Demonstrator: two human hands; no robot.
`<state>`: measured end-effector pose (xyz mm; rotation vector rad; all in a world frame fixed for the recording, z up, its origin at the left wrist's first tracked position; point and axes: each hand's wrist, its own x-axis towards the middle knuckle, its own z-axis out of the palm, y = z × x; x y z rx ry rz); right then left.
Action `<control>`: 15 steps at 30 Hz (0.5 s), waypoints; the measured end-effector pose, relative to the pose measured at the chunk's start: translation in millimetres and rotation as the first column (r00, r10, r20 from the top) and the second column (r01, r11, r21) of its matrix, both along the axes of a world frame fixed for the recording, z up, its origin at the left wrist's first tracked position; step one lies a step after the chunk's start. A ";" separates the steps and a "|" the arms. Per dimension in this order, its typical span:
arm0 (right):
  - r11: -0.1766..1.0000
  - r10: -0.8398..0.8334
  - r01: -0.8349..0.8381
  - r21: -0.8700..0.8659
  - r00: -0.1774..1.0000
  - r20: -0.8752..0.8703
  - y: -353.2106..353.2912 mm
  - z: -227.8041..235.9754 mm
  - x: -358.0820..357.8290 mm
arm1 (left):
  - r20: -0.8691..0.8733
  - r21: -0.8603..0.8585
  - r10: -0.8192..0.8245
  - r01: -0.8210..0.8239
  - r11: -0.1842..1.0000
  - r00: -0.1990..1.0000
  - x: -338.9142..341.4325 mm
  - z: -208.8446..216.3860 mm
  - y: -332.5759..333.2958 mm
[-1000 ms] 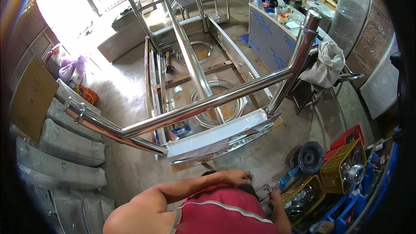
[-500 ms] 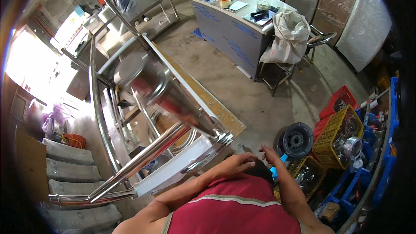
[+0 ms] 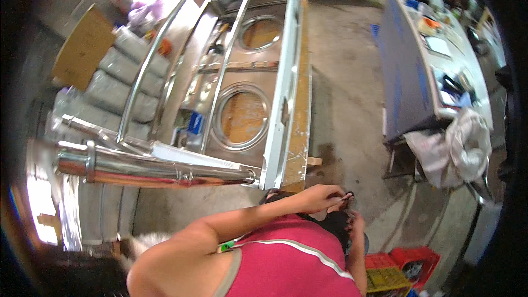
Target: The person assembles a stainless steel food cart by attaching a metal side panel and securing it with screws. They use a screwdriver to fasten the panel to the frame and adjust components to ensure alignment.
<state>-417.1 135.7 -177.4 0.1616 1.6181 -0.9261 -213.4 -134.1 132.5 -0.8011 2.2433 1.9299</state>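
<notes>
My left hand (image 3: 323, 198) is in front of my red top, its fingers pinched together beside a small dark thing (image 3: 348, 195) too small to name. My right hand (image 3: 355, 223) is close by, just lower and to the right, fingers curled in; what lies in them, if anything, is hidden. Ahead and to the left of both hands stands a shiny steel frame (image 3: 270, 160), with two round ringed openings (image 3: 266, 115) in its metal panel and wood showing through them. A thick polished steel tube (image 3: 137, 168) runs along its near end. Neither hand touches the frame.
A wooden board (image 3: 297, 154) edges the frame's right side. At right is a cluttered counter (image 3: 404, 60), with a white sack (image 3: 467, 143) at its near end. Red crates (image 3: 426, 258) and a yellow crate (image 3: 388, 279) sit low right. Wrapped grey pieces (image 3: 118, 82) are stacked at left.
My view has swung round, so the frame appears straighter ahead and the counter farther right. My hands have come closer together, and the right hand's extended fingers have curled in.
</notes>
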 end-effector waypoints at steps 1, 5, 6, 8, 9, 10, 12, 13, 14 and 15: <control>0.993 -0.110 0.112 -0.021 0.989 0.097 -5.0 11.4 -31.6 | 0.005 -0.024 0.057 -0.057 0.998 0.998 -18.9 2.7 -9.2; 0.995 -0.029 0.036 0.090 0.997 -0.075 -10.1 51.1 -134.3 | -0.107 -0.350 0.163 -0.191 0.917 0.981 -80.9 23.4 -45.4; 0.989 -0.049 0.063 0.136 0.993 -0.103 -19.4 54.8 -152.1 | -0.128 -0.465 0.228 -0.262 0.846 0.965 -87.8 29.8 -66.6; 0.994 0.093 -0.080 0.080 0.981 -0.171 -50.3 54.3 -178.4 | -0.215 -0.587 0.372 -0.424 0.690 0.903 -87.2 44.3 -124.1; 0.988 0.117 -0.091 0.121 0.968 -0.223 -68.2 55.4 -189.5 | -0.368 -0.580 0.512 -0.622 0.526 0.776 -85.1 50.7 -150.4; 0.979 0.203 -0.198 0.046 0.943 -0.263 -89.1 56.1 -196.5 | -0.433 -0.463 0.616 -0.749 0.474 0.658 -76.1 55.3 -176.3; 0.942 0.290 -0.330 -0.064 0.894 -0.340 -141.2 58.9 -197.5 | -0.562 -0.445 0.706 -0.877 0.180 0.430 -35.4 62.7 -236.1; 0.908 0.322 -0.396 -0.134 0.867 -0.381 -165.3 63.6 -195.9 | -0.616 -0.418 0.730 -0.908 0.016 0.297 -9.2 62.8 -266.9; 0.889 0.390 -0.449 -0.089 0.845 -0.366 -190.3 69.7 -196.1 | -0.608 -0.354 0.787 -0.922 -0.158 0.099 18.2 59.8 -299.0; 0.865 0.446 -0.495 -0.080 0.833 -0.327 -210.0 77.6 -195.8 | -0.732 -0.322 0.676 -0.835 -0.447 -0.079 47.7 51.7 -325.8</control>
